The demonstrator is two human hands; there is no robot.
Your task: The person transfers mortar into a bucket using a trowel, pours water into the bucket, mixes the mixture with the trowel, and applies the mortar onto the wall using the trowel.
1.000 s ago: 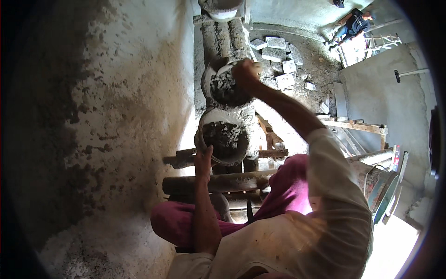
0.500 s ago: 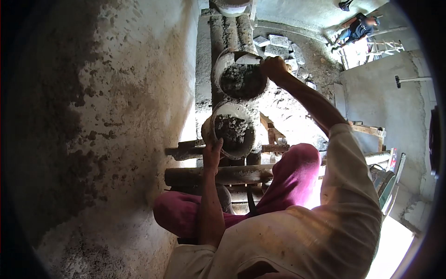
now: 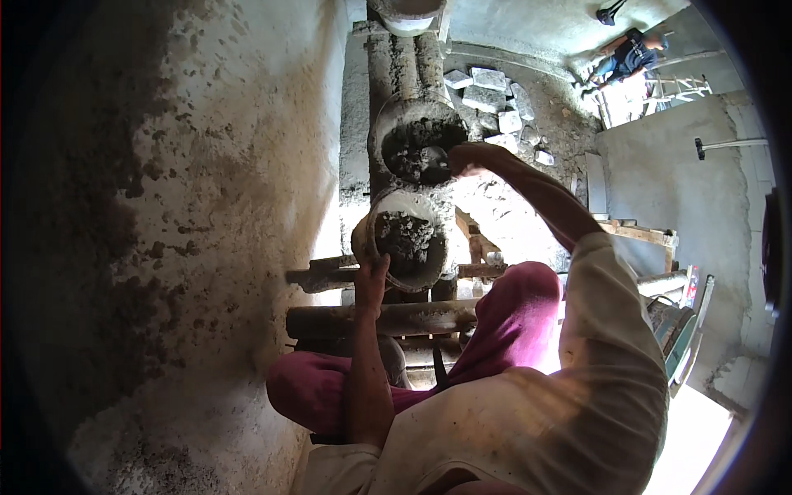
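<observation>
- A worker's right hand [image 3: 468,158] closes round what looks like a trowel [image 3: 434,165], its blade down in the mortar [image 3: 412,136] of the far bucket [image 3: 419,106].
- The left hand [image 3: 371,283] grips the near bucket [image 3: 406,201] by its rim — mortar lies there too.
- Both buckets sit in line, one just beyond the other, near the wall [image 3: 239,214].
- The step appears to be scooping; the next move likely calls for a level blade — and a steady rim.

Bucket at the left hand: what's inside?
The bucket holds a lumpy, dark grey mix, with pale inner wall showing on the far side. The mix covers the bottom, so its depth and anything buried can't be seen.
</observation>
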